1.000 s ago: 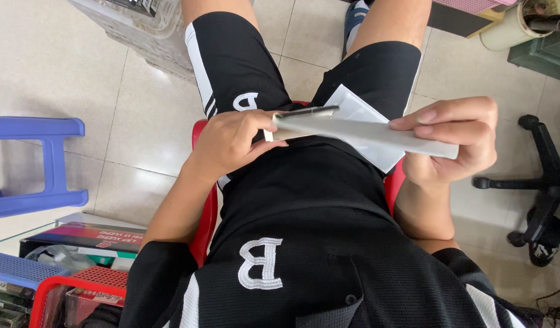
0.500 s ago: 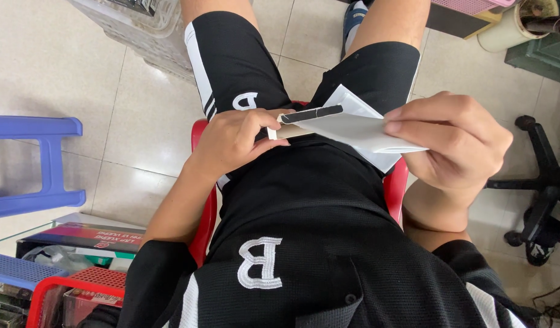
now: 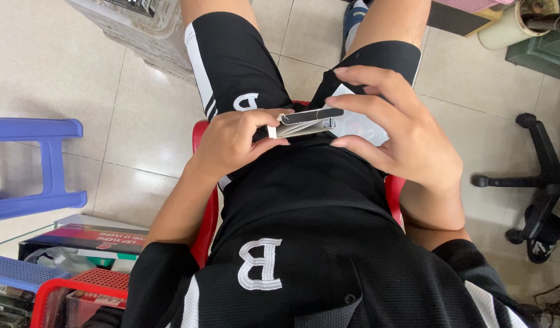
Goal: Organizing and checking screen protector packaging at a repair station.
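I sit on a red chair (image 3: pixel 205 226) in black shorts and a black shirt. My left hand (image 3: pixel 234 143) pinches the left end of a small folded white paper packet (image 3: pixel 298 126) with a dark strip along its top edge. Over the packet's right part my right hand (image 3: pixel 396 135) curls, its fingertips touching the dark strip and the paper's underside. Both hands hold the packet above my lap. A white sheet or bag (image 3: pixel 360 124) lies on my right thigh, mostly hidden under the right hand.
A blue plastic stool (image 3: pixel 46 161) stands at left on the tiled floor. A clear plastic basket (image 3: pixel 137 30) sits at top. A black office chair base (image 3: pixel 538 182) is at right. Boxes and a red crate (image 3: pixel 67 288) sit at lower left.
The long paper strip has been folded shorter. My right hand moved left from the far end and now curls over the packet close to my left hand.
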